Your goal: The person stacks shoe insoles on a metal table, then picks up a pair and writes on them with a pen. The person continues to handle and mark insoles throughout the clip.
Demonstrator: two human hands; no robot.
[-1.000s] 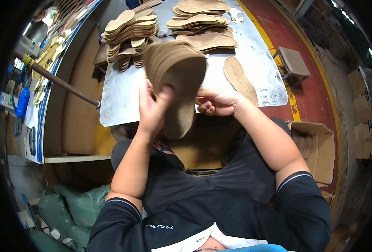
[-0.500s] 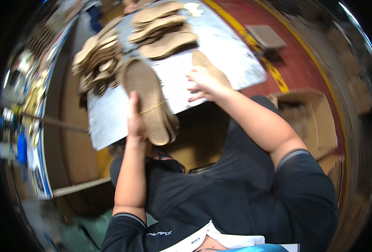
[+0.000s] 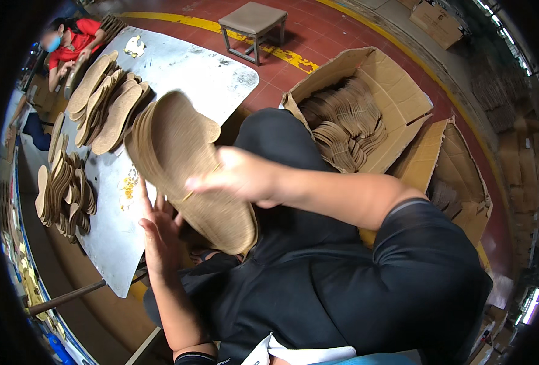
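Observation:
A thick bundle of brown cork insoles (image 3: 178,140) hangs in front of me, tilted, beyond the table's near edge. My right hand (image 3: 242,176) grips it from the right side, with the thumb across the top insole. A thin yellow rubber band (image 3: 188,196) shows near that thumb. One insole's rounded end juts out from the bundle's right side. Close to the bundle's left edge is my left hand (image 3: 162,234), open with fingers apart; whether its fingertips touch the insoles I cannot tell.
Stacks of insoles (image 3: 120,115) and a small heap of rubber bands (image 3: 128,187) lie on the metal table (image 3: 202,70). To the right, an open cardboard box (image 3: 397,79) holds insole bundles, beside another carton (image 3: 455,152). A stool (image 3: 252,18) stands beyond. A person in red (image 3: 84,36) handles an insole.
My view has turned right, bringing the boxes in. The bundle has passed from my left hand to my right, which has come away from an insole on the table. My left hand has let go.

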